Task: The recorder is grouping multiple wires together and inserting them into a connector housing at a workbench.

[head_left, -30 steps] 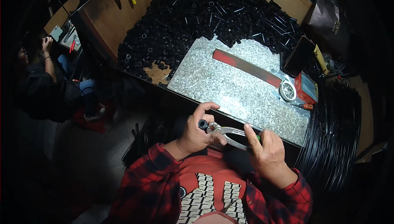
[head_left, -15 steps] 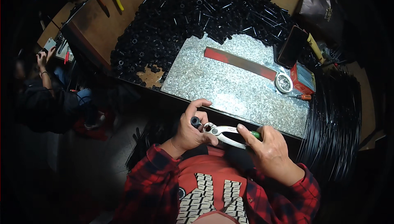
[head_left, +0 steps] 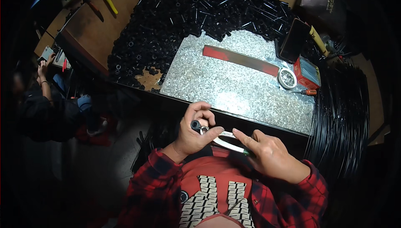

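My left hand [head_left: 188, 136] is closed round a short black tubular part [head_left: 195, 125], whose round hollow end points up. Silver pliers [head_left: 229, 145] with a green-covered handle lie across in front of my chest, gripped by my right hand [head_left: 272, 152]. Their head sits right at the black part, and my left thumb rests over the pliers near the pivot. The right index finger lies along the upper handle. What exactly the jaws are on is partly hidden by my left thumb.
Beyond a speckled stone slab [head_left: 188, 77] spreads a big heap of black parts [head_left: 167, 23]. On the slab lie a red-ended flat bar [head_left: 242, 60], a small white bowl [head_left: 288, 78] and a screwdriver [head_left: 310, 92]. Thin black rods [head_left: 340, 119] hang at the right. Another person [head_left: 46, 90] sits at left.
My right hand has moved slightly left, and the pliers' handles have come closer together. My left thumb has shifted over the pliers' head. The view has shifted a little.
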`<state>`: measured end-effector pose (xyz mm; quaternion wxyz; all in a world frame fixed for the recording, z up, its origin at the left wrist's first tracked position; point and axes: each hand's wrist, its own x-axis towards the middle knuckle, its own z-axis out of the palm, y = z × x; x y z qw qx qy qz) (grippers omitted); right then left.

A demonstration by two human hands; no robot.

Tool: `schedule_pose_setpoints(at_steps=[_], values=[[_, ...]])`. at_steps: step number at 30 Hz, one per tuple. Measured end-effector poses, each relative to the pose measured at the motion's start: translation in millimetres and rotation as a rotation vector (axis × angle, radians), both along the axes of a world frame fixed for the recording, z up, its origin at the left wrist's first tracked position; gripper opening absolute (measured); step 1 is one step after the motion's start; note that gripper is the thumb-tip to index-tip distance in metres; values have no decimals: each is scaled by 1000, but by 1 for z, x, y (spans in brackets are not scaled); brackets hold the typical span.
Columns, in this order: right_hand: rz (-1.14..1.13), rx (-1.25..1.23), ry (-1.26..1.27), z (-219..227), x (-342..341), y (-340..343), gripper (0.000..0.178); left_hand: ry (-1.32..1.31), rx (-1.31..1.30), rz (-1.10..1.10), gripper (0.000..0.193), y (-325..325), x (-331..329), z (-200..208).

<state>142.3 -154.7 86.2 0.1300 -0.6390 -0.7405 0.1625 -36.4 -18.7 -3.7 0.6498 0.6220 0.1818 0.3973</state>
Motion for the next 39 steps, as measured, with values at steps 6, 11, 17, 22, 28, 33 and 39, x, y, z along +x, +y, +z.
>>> schedule_pose_setpoints(at_steps=[6, 11, 17, 22, 28, 33, 39], values=[[-166, 86, -63, -20, 28, 17, 68, -223, 123, 347, 81, 47, -74, 55], [-268, 147, -205, -33, 40, 17, 70, -586, 519, 303, 71, 34, -168, 151], [-219, 130, -210, -49, 30, 34, 69, -1, 605, 576, 38, 9, -211, 134], [-221, 127, -193, -48, 28, 39, 68, 718, 290, 568, 20, 33, -219, 64], [-209, 143, -216, -50, 31, 37, 66, 1229, 334, 851, 22, 68, -308, -139], [-247, 114, -236, -48, 24, 36, 66, 1130, 36, 994, 15, 45, -303, -266], [-263, 37, -254, -41, 17, 42, 65, 754, -13, 692, 16, -1, -229, -285]])
